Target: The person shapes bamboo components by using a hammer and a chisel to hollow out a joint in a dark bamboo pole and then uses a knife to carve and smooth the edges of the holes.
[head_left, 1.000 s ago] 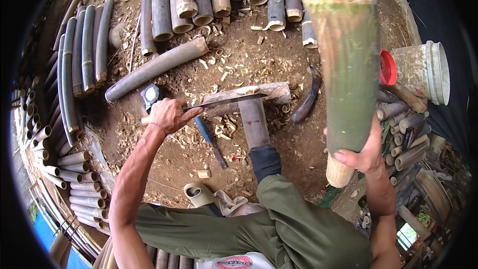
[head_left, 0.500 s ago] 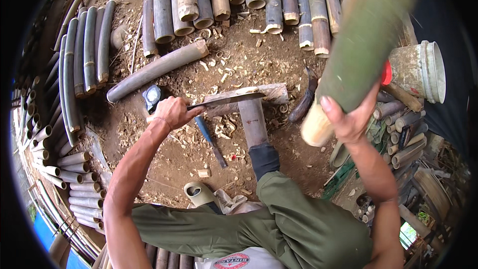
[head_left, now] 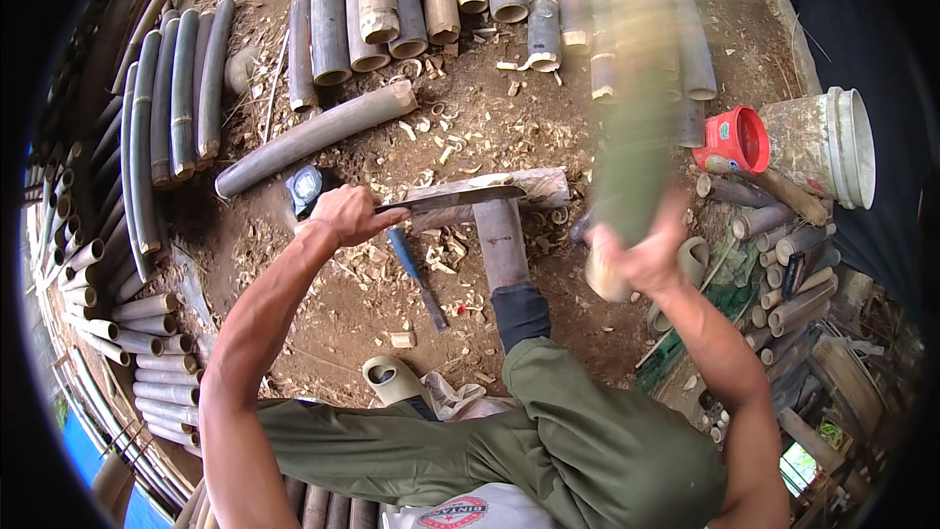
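My left hand (head_left: pixel 343 218) is closed round the handle of a machete (head_left: pixel 450 199), its dark blade level above a short log (head_left: pixel 543 186) on the ground. To the right, my right hand (head_left: pixel 648 253) grips the lower end of a thick green bamboo section (head_left: pixel 636 157), smeared by motion. Its pale cut end (head_left: pixel 605 279) shows below the fingers, and the upper end is too blurred to make out. Beneath the blade lies a blue-handled tool (head_left: pixel 403 253) with a narrow dark blade. A blue and pale round object (head_left: pixel 305 183) sits beyond my left hand.
Cut bamboo sections (head_left: pixel 367 0) lie in rows at the far side. A single bamboo piece (head_left: pixel 313 140) lies at an angle among shavings. A red tub (head_left: pixel 718 144) and a dirty white bucket (head_left: pixel 808 147) stand at the right, near stacked bamboo offcuts (head_left: pixel 798 279).
My right hand has moved a little left and down, and the bamboo has swung more upright, uncovering the red tub. My left hand and the machete have barely moved.
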Available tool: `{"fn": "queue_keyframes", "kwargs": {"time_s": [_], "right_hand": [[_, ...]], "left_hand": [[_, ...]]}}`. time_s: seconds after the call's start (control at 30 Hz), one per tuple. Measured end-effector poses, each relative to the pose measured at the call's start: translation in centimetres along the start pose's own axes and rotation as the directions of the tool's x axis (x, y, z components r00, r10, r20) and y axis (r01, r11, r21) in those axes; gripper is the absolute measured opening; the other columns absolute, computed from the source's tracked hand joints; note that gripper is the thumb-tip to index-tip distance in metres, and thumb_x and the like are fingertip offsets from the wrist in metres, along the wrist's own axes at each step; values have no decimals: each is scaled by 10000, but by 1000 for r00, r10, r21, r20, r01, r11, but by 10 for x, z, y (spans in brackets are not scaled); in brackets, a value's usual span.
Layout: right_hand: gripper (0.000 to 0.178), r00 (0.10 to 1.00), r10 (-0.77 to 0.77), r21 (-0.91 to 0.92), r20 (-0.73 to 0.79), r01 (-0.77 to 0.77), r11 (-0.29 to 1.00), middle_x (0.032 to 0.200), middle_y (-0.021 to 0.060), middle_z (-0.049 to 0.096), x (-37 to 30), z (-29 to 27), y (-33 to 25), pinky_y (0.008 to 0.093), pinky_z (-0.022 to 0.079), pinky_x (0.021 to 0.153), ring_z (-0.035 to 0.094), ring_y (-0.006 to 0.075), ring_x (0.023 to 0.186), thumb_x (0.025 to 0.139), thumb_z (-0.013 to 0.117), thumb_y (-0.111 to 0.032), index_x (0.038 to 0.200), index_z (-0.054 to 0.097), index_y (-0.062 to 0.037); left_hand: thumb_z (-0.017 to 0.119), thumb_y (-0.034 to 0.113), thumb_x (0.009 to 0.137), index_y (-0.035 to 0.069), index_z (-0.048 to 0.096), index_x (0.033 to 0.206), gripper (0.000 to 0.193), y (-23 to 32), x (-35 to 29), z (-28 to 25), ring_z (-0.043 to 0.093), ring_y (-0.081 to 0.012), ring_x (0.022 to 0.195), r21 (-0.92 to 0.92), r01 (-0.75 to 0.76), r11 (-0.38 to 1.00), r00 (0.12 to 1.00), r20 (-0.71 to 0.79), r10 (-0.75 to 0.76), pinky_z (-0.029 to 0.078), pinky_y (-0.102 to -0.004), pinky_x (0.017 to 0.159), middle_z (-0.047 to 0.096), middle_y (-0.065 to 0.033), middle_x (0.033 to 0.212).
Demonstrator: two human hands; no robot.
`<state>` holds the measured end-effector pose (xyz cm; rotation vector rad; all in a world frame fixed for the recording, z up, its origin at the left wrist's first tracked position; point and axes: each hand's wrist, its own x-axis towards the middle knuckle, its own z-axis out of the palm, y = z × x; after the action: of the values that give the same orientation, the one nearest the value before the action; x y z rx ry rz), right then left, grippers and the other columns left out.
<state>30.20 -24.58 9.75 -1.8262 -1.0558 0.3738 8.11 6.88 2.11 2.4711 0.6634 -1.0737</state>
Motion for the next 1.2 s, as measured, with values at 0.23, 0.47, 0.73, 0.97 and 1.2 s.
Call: {"fn": "queue_keyframes", "kwargs": {"time_s": [0.23, 0.47, 0.73, 0.97, 1.2], "right_hand": [[1023, 981, 170, -88, 89, -162, 983, 1367, 252, 510, -5, 9, -15, 415, 493, 996, 573, 371, 1204, 706, 807, -267, 1514, 227, -29], [1055, 913, 279, -342, 298, -171, 924, 1386, 204, 514, -38, 6, 7, 403, 452, 1045, 554, 324, 1248, 659, 808, -159, 1524, 216, -35], [931, 975, 187, 191, 117, -206, 960, 1293, 119, 521, -13, -31, -19, 358, 398, 1041, 516, 216, 1190, 702, 787, -151, 1459, 269, 7], [892, 948, 298, 94, 112, -309, 947, 1258, 116, 530, -43, -47, -13, 347, 404, 1012, 519, 204, 1150, 692, 784, -261, 1414, 341, 19], [901, 948, 272, 90, 164, -289, 953, 1267, 130, 541, -41, -50, -13, 349, 401, 1022, 526, 214, 1161, 684, 789, -236, 1416, 339, 33]], "left_hand": [[401, 851, 816, 65, 651, 608, 851, -20, 14, 21, 587, -253, 486, 36, -74, 997, 997, -28, 75, 494, -433, 513, 616, -103, 592], [420, 865, 782, 151, 652, 706, 755, -23, 27, 7, 365, -114, 428, 103, -158, 982, 986, 77, 150, 351, -334, 400, 425, 28, 529], [456, 827, 803, 160, 523, 580, 707, 21, -2, -104, 312, -74, 411, 465, -105, 879, 983, -83, 161, 296, -286, 389, 327, 58, 473], [707, 503, 853, 112, 641, 752, 409, 13, -59, 76, 540, -123, 544, -319, -154, 935, 776, -625, -85, 459, -312, 525, 603, -22, 624], [666, 194, 754, 55, 631, 792, 149, 24, -71, 115, 633, -296, 727, -169, -107, 980, 913, -408, 29, 523, -441, 643, 568, -97, 834]]}}
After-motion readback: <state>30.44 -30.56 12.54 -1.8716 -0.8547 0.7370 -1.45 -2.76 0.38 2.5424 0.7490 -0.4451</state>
